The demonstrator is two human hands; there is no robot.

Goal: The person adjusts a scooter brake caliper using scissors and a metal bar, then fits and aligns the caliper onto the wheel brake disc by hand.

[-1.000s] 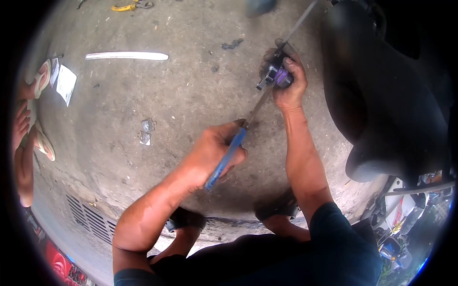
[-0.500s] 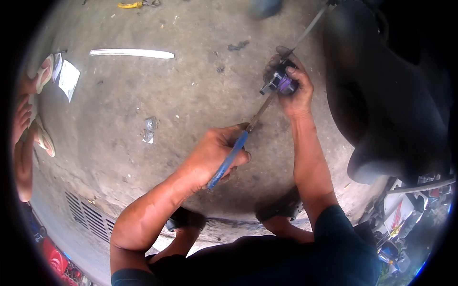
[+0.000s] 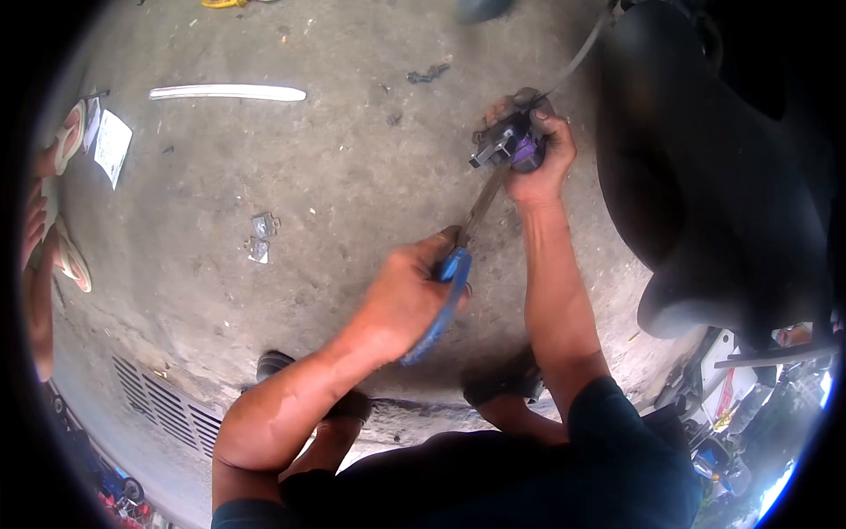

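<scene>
My left hand (image 3: pixel 397 295) is closed around long-nosed pliers (image 3: pixel 451 295) with blue handles. Their narrow metal jaws reach up to the lower side of a black-and-purple brake caliper (image 3: pixel 504 143); whether the tips grip anything there I cannot tell. My right hand (image 3: pixel 546 172) is wrapped around the caliper, thumb on its right side, and holds it above the floor. From the caliper's top a grey hose (image 3: pixel 582 57) runs up to the right.
A large dark vehicle part (image 3: pixel 687 176) fills the right side. On the concrete floor lie a white strip (image 3: pixel 229 92), small silvery packets (image 3: pixel 262 236), a dark metal piece (image 3: pixel 429 74) and yellow-handled pliers (image 3: pixel 220 3). Another person's sandalled foot (image 3: pixel 70 256) and white paper (image 3: pixel 113 145) are at left.
The blue handles have spread apart in my left hand. The caliper has turned slightly and shifted a little left in my right hand. The view has moved slightly.
</scene>
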